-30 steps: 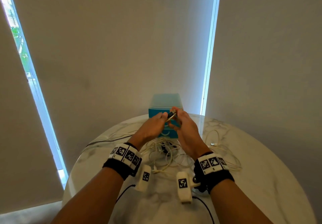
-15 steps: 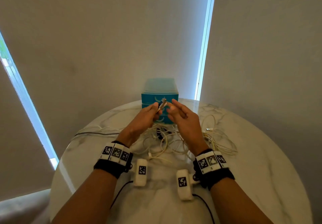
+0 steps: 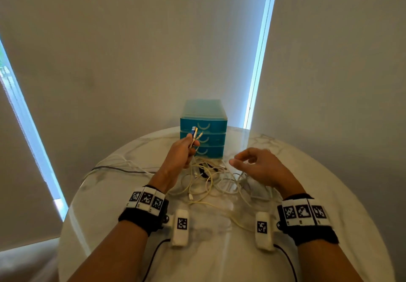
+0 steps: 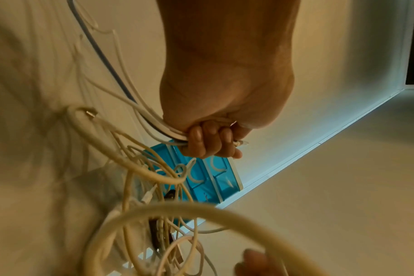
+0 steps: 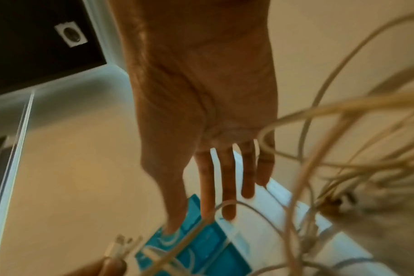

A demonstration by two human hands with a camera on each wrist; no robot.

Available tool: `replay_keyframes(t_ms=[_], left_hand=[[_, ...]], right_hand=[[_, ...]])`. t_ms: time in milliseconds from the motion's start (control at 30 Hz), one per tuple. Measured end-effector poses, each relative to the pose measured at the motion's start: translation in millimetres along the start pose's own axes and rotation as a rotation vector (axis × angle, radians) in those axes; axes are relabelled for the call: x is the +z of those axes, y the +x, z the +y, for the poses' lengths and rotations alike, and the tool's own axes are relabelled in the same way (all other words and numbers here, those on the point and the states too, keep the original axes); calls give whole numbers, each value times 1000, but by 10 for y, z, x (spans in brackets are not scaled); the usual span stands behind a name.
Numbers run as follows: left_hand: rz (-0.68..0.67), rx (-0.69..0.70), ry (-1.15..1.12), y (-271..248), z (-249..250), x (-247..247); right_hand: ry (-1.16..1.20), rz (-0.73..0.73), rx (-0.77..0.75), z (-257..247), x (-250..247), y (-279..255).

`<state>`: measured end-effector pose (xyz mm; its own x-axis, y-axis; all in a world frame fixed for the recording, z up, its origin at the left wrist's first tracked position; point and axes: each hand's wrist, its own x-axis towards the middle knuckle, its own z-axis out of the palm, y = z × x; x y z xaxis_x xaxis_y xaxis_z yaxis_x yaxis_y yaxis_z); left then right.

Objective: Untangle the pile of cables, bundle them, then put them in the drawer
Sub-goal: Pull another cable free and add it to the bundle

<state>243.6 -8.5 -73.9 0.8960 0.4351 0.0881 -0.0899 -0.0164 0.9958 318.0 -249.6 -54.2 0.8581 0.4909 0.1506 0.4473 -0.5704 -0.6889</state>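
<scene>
Change: since half a second ago the two hands have drawn apart; the right one has let go of the plug ends and dropped toward the table, while the left keeps them raised.
Table: round white marble-patterned tabletop (image 3: 318, 194), carrying everything below.
Drawer unit: small teal plastic chest of three drawers (image 3: 212, 137) at the far edge of the table, all three fronts flush, directly behind the raised plugs.
Cable pile: loose tangle of cream and white cables (image 3: 211, 180) with at least one dark grey cable, lying on the table between the wrists and the drawer unit; strands trail left toward the table edge and right under the right hand.
Right hand: right hand (image 3: 259, 167) palm down just above the right side of the pile, fingers spread and nearly straight in the wrist view (image 5: 208, 130), gripping nothing; a cream loop crosses in front of the fingertips, and contact there seems unlikely but is blurred.
Left hand: left hand (image 3: 183, 152) lifted above the pile, fingers (image 4: 210, 138) curled tight round several cable strands.
Plug ends: silver-and-blue USB plug and a slim white connector (image 3: 194, 133) poking up from the left fist, in front of the top two drawers.
</scene>
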Motion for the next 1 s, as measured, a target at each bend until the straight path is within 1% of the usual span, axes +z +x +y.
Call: replay_keyframes(t_ms=[33,67,133,233,267,300,333,367,400,433,467,500,600,667,733,800,867,1000], left_hand=[[7,4,18,-8,1,7],[13,11,44,-15,-2,9],[14,30,85,-32,-8,16],[12,54,92,-57,-5,22],[16,58,95,-65,-3,19],[21,61,97,-74,0,17],[29,66,97,-74,-6,14],[36,73,98,-68,-12,11],[49,80,100,-62,-12,10],[65,85,96,-65,-4,16],[76,91,83,-65,2,20],[83,103,70,-61,4,23],[74,146,111,-111,48,46],[43,165,148,-151,76,51],[4,170,155,-206,124,70],[-34,180,147,-235,142,84],[-48,188,116,-231,136,94],[-4,188,25,-212,149,110]], right_hand=[[-69,-106,27,27,22,-3],[-84,-162,26,24,49,-8],[-61,-161,-9,-48,73,-47],[-84,-183,-4,-129,99,-67],[-117,-197,-26,-146,130,-82],[-114,-174,-77,-140,167,-77],[-59,-106,-135,-140,188,-63],[59,16,-210,-149,189,-46],[238,173,-267,-191,168,-46],[425,322,-293,-243,129,-51],[571,431,-313,-312,83,-70],[659,478,-323,-351,57,-79],[761,428,-321,-379,132,-89],[774,405,-286,-356,202,-64],[764,347,-289,-336,237,-45],[721,256,-284,-335,283,-48],[630,186,-293,-337,353,-59],[493,133,-303,-319,413,-38]])
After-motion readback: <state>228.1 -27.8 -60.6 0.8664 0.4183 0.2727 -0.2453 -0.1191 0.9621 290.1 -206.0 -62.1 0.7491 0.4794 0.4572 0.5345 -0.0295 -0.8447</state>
